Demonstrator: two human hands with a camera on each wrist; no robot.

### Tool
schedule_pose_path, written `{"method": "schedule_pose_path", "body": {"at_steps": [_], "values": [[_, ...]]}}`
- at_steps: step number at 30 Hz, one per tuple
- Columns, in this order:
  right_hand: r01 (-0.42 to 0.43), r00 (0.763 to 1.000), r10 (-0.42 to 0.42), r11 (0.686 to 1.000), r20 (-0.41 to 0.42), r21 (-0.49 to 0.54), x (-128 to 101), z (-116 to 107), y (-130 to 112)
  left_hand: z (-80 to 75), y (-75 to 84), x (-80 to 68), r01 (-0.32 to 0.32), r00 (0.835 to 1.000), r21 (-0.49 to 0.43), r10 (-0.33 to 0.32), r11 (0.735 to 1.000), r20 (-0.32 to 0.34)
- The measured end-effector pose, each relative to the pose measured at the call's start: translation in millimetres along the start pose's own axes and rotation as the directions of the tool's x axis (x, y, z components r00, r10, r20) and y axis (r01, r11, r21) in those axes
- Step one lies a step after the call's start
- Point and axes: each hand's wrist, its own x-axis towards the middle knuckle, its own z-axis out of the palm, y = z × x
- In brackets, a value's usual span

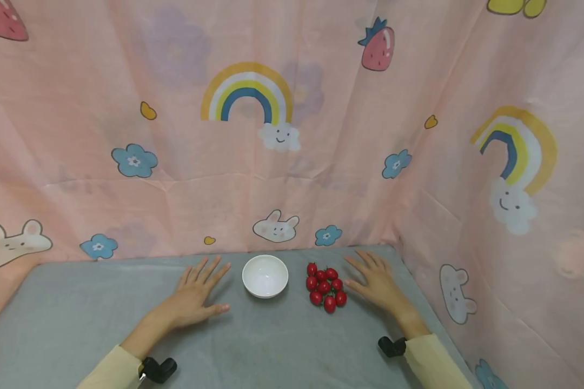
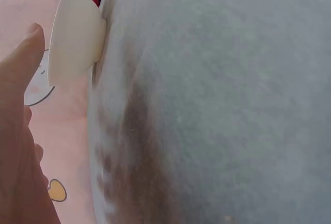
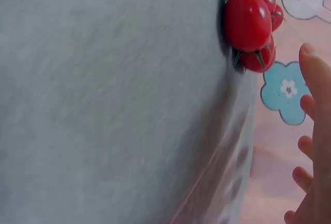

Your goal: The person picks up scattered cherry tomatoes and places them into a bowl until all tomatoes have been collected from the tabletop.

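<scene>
— Red tomatoes (image 1: 326,287) lie in a cluster on the grey table (image 1: 272,346), just beside the flat right hand (image 1: 377,283). How many?

— I count eight, and one white bowl (image 1: 265,276) between the hands. The left hand (image 1: 197,294) also rests flat, fingers spread, holding nothing.

— What may go wrong?

— I think a careless thumb could push the round tomatoes, and they would roll away.

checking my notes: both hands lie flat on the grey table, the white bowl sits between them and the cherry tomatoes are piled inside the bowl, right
Not quite. The white bowl is empty. The cherry tomatoes lie on the grey table beside it, next to the right hand, as the head view shows. The rest holds: both hands, the left hand included, lie flat with the bowl between them.
</scene>
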Motion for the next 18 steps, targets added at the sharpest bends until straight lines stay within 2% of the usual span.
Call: {"method": "schedule_pose_path", "body": {"at_steps": [6,18], "values": [[0.023,0.999,-0.022,0.999,-0.029,0.027,9,2,-7,2.7,1.1,6.1,0.003,1.000,-0.011,-0.003,1.000,0.006],[-0.019,1.000,0.021,0.994,-0.014,0.106,22,10,-9,8.5,8.5,24.2,-0.007,1.000,-0.067,0.008,0.998,0.010]]}}
